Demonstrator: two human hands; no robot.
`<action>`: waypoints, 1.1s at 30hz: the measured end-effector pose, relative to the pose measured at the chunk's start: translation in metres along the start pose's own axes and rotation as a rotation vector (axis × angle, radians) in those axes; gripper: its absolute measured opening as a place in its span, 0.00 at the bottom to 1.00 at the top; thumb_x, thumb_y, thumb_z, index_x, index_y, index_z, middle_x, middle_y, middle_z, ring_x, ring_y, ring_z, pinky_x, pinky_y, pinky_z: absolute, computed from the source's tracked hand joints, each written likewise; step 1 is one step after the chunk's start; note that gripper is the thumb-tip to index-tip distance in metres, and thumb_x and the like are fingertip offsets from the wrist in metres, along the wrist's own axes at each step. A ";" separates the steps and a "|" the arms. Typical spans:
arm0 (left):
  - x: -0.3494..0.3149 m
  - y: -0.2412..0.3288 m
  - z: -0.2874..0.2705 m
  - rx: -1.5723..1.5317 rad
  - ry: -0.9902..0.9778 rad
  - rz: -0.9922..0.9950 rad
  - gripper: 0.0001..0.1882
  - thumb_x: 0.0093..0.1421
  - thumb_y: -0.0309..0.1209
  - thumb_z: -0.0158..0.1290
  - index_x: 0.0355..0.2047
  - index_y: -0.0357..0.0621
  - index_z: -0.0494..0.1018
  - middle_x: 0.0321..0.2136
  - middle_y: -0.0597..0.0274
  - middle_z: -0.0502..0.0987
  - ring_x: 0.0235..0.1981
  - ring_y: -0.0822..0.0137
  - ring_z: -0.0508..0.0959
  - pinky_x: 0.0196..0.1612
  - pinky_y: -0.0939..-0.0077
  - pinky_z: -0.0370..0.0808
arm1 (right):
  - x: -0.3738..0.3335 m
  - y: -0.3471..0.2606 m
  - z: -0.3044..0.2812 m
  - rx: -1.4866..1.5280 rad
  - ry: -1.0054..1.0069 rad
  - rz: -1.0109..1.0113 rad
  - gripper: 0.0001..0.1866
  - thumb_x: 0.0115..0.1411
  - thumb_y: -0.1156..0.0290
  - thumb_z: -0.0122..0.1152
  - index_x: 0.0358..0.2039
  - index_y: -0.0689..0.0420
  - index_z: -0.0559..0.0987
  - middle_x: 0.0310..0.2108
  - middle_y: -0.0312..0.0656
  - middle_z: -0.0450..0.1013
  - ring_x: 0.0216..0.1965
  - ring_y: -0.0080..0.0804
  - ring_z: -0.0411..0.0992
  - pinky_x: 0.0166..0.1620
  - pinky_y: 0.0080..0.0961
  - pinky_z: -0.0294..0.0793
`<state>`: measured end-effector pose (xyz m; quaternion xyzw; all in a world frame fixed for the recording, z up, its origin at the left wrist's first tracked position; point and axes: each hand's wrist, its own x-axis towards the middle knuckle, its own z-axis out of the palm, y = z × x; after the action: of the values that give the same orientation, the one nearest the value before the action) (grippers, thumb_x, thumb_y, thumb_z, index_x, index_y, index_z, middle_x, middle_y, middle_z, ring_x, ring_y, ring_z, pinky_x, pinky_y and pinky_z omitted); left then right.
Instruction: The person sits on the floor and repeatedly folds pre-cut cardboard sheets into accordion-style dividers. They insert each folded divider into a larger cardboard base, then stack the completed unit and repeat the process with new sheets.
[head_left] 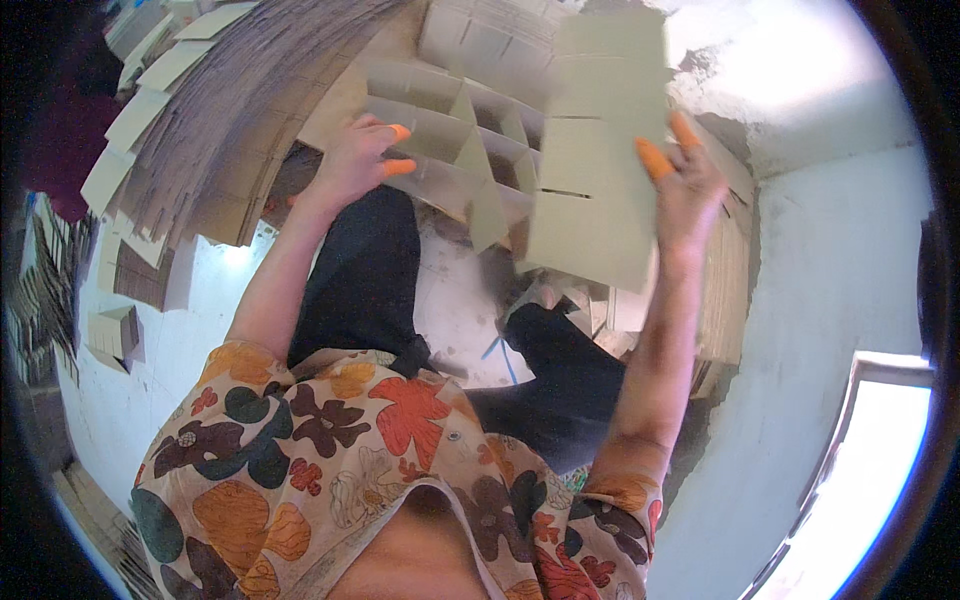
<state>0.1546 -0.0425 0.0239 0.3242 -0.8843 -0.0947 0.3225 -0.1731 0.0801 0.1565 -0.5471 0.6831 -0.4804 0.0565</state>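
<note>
My right hand (690, 195), with orange finger covers, grips a slotted cardboard strip (595, 150) by its right edge. The pale strip hangs tilted above my right leg, short slits cut across it. A partition grid (440, 135) of interlocked cardboard strips stands in front of my knees, its right side partly hidden by the held strip. At the grid's left side is my left hand (355, 160), thumb and forefinger apart in orange covers, with nothing held between them. Whether those fingertips touch the grid, I cannot tell.
A long stack of cardboard sheets (230, 110) rises at the left. More stacked cardboard (725, 290) stands at the right beside the pale blue wall (840, 250). A small folded cardboard piece (115, 335) lies on the white floor (190, 330). Slotted cardboard (490, 40) lies beyond the grid.
</note>
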 end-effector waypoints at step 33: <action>-0.004 -0.024 0.026 -0.128 -0.051 -0.054 0.07 0.46 0.29 0.59 0.26 0.42 0.75 0.21 0.48 0.73 0.29 0.48 0.75 0.31 0.57 0.70 | 0.012 -0.034 0.227 -0.316 -0.504 -0.367 0.10 0.49 0.76 0.59 0.33 0.63 0.74 0.30 0.56 0.74 0.34 0.54 0.74 0.37 0.44 0.74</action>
<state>0.1529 -0.0593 -0.0069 0.3240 -0.8752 -0.1680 0.3175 -0.0173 -0.0623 0.0660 -0.7643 0.6038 -0.2208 0.0506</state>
